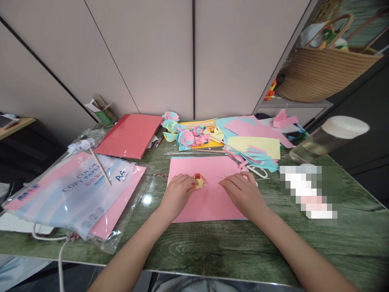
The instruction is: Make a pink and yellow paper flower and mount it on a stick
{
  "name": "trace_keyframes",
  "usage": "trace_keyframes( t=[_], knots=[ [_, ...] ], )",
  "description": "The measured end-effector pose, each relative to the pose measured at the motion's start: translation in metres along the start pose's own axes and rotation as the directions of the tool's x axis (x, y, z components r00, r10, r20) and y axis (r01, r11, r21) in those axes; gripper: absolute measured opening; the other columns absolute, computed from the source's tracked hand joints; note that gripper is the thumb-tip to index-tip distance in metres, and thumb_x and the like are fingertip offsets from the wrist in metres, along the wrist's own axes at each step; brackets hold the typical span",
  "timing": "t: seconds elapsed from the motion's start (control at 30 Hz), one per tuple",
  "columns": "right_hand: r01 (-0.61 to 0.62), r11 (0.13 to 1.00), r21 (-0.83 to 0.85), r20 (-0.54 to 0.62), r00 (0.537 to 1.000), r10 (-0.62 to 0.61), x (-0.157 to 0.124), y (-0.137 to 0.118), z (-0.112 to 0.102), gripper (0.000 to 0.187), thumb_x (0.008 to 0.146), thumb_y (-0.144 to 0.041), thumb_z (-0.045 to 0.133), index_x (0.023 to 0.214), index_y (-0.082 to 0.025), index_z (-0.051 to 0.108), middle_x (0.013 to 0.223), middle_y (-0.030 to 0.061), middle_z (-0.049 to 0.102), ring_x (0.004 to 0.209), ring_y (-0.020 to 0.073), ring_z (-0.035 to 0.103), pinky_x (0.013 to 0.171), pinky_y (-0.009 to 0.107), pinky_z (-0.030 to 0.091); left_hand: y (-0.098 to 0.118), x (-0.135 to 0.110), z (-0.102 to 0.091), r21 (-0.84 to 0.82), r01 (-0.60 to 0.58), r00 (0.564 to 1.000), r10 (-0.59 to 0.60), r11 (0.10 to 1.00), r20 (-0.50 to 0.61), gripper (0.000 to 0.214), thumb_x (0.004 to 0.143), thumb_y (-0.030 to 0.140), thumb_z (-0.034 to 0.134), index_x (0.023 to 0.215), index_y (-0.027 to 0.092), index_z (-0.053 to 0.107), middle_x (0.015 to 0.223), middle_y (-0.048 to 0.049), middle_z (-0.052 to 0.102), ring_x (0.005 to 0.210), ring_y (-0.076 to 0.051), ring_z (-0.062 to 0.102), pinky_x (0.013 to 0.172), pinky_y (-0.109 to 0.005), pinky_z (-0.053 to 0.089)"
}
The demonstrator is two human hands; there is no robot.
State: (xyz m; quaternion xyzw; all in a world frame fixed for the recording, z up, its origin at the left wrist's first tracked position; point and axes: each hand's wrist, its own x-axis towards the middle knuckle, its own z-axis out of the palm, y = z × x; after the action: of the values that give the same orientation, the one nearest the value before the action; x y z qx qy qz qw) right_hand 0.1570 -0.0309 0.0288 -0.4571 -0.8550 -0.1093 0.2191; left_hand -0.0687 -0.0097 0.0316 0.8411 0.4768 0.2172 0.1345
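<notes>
Over a pink sheet of paper (209, 207), my left hand (179, 188) pinches a small crumpled paper flower (199, 181), red on top and yellow below. A thin pale strand sticks out beside the flower. My right hand (243, 190) is a short way to the right, thumb and fingertips pressed together above the same sheet. A fine thread-like bit shows at those fingertips, too small to name. White-handled scissors (258, 171) lie just beyond my right hand, partly over the sheet's corner.
Finished-looking paper flowers (187, 138) and coloured paper sheets (258, 144) lie at the back. A red folder (130, 136) and a bag of copy paper (75, 190) with a stick on it are left. A white-lidded bottle (328, 138) stands right.
</notes>
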Motion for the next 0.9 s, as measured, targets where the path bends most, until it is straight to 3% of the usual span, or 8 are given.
trace_keyframes(
  t=[0.27, 0.6, 0.73, 0.9],
  knots=[
    [-0.021, 0.999, 0.027, 0.079, 0.997, 0.018, 0.002, 0.021, -0.019, 0.016, 0.085, -0.016, 0.043, 0.090, -0.021, 0.057, 0.082, 0.0012, 0.062, 0.081, 0.0154, 0.053, 0.083, 0.035, 0.027, -0.003, 0.000, -0.001, 0.011, 0.034, 0.999, -0.033, 0.999, -0.008, 0.009, 0.078, 0.017, 0.052, 0.085, 0.020, 0.056, 0.085, -0.0009, 0.061, 0.082, -0.016, 0.052, 0.073, -0.030, 0.039],
    [-0.283, 0.930, 0.237, 0.104, 0.959, 0.265, -0.003, 0.061, -0.033, 0.013, 0.084, -0.021, 0.042, 0.085, -0.022, 0.054, 0.089, 0.0023, 0.061, 0.082, 0.0161, 0.055, 0.072, 0.028, 0.040, -0.006, 0.000, -0.003, 0.047, 0.066, 0.997, -0.064, 0.997, -0.031, 0.015, 0.077, 0.012, 0.050, 0.088, 0.020, 0.055, 0.088, -0.0022, 0.061, 0.083, -0.017, 0.054, 0.072, -0.031, 0.039],
    [-0.378, 0.885, 0.273, 0.089, 0.926, 0.368, -0.002, 0.057, -0.028, 0.013, 0.083, -0.024, 0.042, 0.090, -0.022, 0.054, 0.087, 0.0022, 0.061, 0.076, 0.0153, 0.055, 0.065, 0.027, 0.041, -0.005, 0.000, -0.004, 0.027, 0.069, 0.997, -0.068, 0.997, -0.033, 0.016, 0.076, 0.012, 0.049, 0.089, 0.020, 0.055, 0.089, -0.0025, 0.061, 0.084, -0.017, 0.054, 0.074, -0.031, 0.039],
    [-0.374, 0.880, 0.293, 0.122, 0.927, 0.354, 0.003, 0.038, -0.017, 0.012, 0.084, -0.024, 0.041, 0.089, -0.021, 0.052, 0.082, 0.0016, 0.060, 0.069, 0.0138, 0.054, 0.063, 0.026, 0.040, 0.001, -0.001, -0.006, 0.033, 0.074, 0.997, -0.072, 0.997, -0.034, 0.013, 0.077, 0.025, 0.052, 0.090, 0.020, 0.054, 0.087, -0.0026, 0.059, 0.085, -0.018, 0.052, 0.075, -0.032, 0.038]
  ],
)
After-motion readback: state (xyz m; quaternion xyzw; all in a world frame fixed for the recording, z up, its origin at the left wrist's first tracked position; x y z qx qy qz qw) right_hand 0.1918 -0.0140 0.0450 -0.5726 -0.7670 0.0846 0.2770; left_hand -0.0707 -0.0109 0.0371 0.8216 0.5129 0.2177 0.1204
